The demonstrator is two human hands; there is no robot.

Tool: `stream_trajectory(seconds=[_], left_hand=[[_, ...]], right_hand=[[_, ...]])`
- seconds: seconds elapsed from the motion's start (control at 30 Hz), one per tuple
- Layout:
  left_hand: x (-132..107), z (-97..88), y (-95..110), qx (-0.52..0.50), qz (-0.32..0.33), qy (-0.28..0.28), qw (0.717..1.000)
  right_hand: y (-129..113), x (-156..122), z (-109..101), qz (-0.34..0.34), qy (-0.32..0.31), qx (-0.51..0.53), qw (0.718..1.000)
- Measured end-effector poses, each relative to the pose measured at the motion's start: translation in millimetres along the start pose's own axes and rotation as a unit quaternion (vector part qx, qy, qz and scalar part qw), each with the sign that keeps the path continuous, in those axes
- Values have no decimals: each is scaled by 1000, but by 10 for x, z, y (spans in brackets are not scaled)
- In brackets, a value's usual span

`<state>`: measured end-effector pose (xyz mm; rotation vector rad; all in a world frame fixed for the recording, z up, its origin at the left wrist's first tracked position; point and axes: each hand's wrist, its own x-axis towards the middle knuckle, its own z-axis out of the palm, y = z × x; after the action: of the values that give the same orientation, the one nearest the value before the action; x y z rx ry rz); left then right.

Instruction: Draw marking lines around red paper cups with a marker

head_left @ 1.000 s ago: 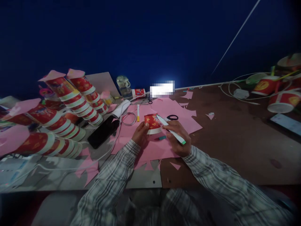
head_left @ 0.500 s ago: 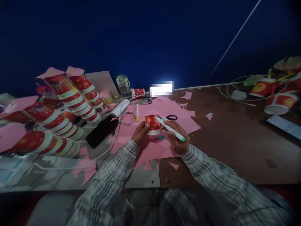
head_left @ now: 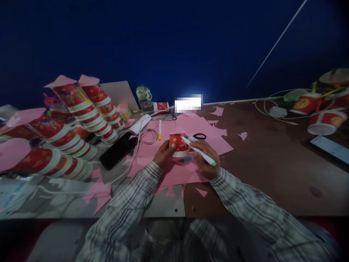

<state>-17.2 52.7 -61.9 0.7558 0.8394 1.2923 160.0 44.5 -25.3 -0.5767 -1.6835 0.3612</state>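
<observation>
My left hand [head_left: 164,154] is closed on the left side of a red paper cup [head_left: 179,145] with gold stars, its white rim facing down. In my right hand [head_left: 205,160] is a white marker [head_left: 200,152] with a green end; its tip meets the upper right of the cup's wall. Under both hands lies pink paper [head_left: 191,174] with cut edges. A black ring [head_left: 199,136] rests just beyond my right hand, and a small teal piece [head_left: 187,159] lies beneath the cup. Another marker, white and yellow [head_left: 159,130], lies on the paper behind my left hand.
Stacks of red cups with pink paper tops [head_left: 81,107] stand at left, near a black phone [head_left: 116,151] and a white cable [head_left: 122,178]. A clear bottle [head_left: 144,98] is at the back. More cups [head_left: 324,122], a charger [head_left: 278,112] and another phone [head_left: 331,149] sit at right.
The camera view has shifted slightly. The cup and both hands are almost where they were, with the marker tip still at the cup's upper right side.
</observation>
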Motion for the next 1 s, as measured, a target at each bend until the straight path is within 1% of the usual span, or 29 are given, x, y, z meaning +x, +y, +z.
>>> stream_trajectory(seconds=[0.2, 0.3, 0.43, 0.7, 0.87, 1.0], left_hand=[[-25, 24, 34, 9, 4, -34, 999], [-38, 48, 53, 13, 10, -24, 1000], [-43, 55, 71, 45, 13, -11, 999], [-55, 64, 103, 72, 7, -6, 997], [-56, 74, 111, 68, 7, -16, 998], [-24, 23, 66, 81, 12, -21, 996]], right_hand=[[18, -12, 1, 14, 5, 1, 1000], [33, -18, 10, 15, 12, -10, 1000], [47, -19, 20, 19, 18, -18, 1000], [48, 2, 22, 13, 25, -30, 999], [54, -2, 21, 19, 23, -27, 999], [48, 0, 10, 38, 20, -14, 999]])
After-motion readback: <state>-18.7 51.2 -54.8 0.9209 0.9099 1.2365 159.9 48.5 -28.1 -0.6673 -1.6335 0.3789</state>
